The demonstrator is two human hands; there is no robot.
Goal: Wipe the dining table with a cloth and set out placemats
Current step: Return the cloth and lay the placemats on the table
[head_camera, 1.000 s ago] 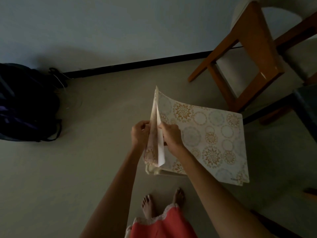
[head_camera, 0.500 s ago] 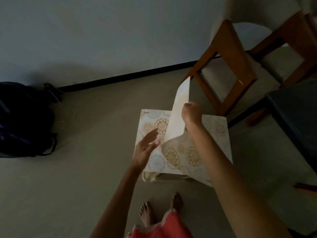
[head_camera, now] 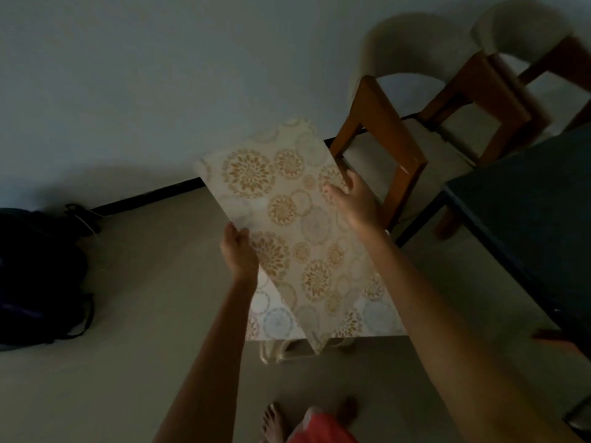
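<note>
A cream placemat [head_camera: 281,206] with gold and pale blue flower circles is lifted in the air in front of me, tilted with its far end up. My left hand [head_camera: 238,251] grips its left edge. My right hand [head_camera: 355,199] grips its right edge, thumb on the patterned face. Below it more patterned placemats [head_camera: 371,314] lie on a small light stool [head_camera: 275,350]. The dark dining table [head_camera: 527,225] is at the right, its corner close to my right arm.
Two wooden chairs [head_camera: 383,132] with pale seats stand at the table's far side against the wall. A dark backpack [head_camera: 35,276] lies on the floor at the left. My bare feet [head_camera: 275,420] are at the bottom, near the stool.
The placemat that my right hand was peeling up from the stack is now lifted off it and held by both hands. My view has swung right toward the table.
</note>
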